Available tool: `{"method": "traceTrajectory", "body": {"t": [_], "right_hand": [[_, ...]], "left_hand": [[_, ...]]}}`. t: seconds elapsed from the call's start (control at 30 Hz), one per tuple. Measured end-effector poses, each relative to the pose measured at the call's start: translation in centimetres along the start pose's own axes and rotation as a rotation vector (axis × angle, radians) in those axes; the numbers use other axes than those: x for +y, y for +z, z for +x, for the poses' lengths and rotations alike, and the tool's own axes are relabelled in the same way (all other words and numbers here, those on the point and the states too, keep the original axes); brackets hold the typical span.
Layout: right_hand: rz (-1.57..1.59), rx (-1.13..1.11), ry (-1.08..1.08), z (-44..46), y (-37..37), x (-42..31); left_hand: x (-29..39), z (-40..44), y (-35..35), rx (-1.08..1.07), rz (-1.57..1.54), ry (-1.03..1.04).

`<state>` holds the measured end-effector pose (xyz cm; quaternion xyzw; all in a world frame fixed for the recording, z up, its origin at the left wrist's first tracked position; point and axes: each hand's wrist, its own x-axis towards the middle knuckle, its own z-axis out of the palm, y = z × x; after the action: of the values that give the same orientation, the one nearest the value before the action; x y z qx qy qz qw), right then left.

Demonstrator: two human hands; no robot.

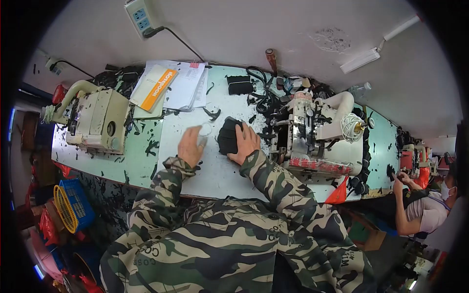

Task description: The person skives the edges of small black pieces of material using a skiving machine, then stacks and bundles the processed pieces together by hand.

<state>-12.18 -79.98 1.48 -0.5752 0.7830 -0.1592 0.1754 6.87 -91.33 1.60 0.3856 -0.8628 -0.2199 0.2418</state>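
Observation:
My right hand [247, 143] grips the right side of a thick stack of black fabric pieces [227, 138], its fingers spread over the top and the thumb at the near edge. The stack stands on the white work surface [215, 178] in front of me. To its left, my left hand [190, 146] is apart from the stack, with its fingers stretched forward and slightly bent. A small round white thing [205, 130] lies just by those fingertips; whether they touch it I cannot make out. Beyond the hands lies a small curved black scrap [212, 114].
An industrial sewing machine [320, 139] stands close on the right, another machine [97, 119] on the left. Papers [185, 88] and an orange-banded notebook [155, 90] lie at the back, beside another black bundle [239, 85]. Black scraps litter the table. A person [425, 210] works far right.

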Motion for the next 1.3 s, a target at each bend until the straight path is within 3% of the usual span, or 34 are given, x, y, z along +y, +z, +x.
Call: {"method": "traceTrajectory", "body": {"t": [0.13, 0.2, 0.23, 0.27, 0.47, 0.7, 1.07, 1.2, 1.3], "right_hand": [[0.069, 0.117, 0.102, -3.1, 0.6, 0.8], [0.234, 0.069, 0.152, -5.0, 1.2, 1.4], [0.317, 0.045, 0.176, -5.6, 1.6, 1.9], [0.306, 0.171, 0.065, -6.0, 2.4, 2.4], [0.492, 0.041, 0.146, -5.4, 1.5, 1.4], [0.440, 0.069, 0.106, -5.0, 2.8, 2.3], [0.560, 0.081, 0.137, -4.3, 3.0, 2.1], [0.475, -0.033, 0.051, -4.3, 2.8, 2.2], [0.456, -0.099, -0.028, -3.7, 0.9, 2.1]], "left_hand": [[2.1, -3.1, 1.9, -0.183, -0.178, -0.041], [2.8, -3.8, 2.9, -0.232, -0.201, -0.108], [3.0, -3.7, 3.2, -0.214, -0.208, -0.111], [3.1, -3.8, 3.5, -0.201, -0.215, -0.116], [4.2, -3.5, 3.6, -0.198, -0.266, -0.143], [2.9, -3.8, 4.7, -0.123, -0.210, 0.016], [3.5, -3.2, 3.9, -0.214, -0.263, -0.059], [3.4, -3.3, 3.8, -0.265, -0.234, -0.078], [6.2, -2.0, 0.9, -0.220, -0.059, 0.111]]}}
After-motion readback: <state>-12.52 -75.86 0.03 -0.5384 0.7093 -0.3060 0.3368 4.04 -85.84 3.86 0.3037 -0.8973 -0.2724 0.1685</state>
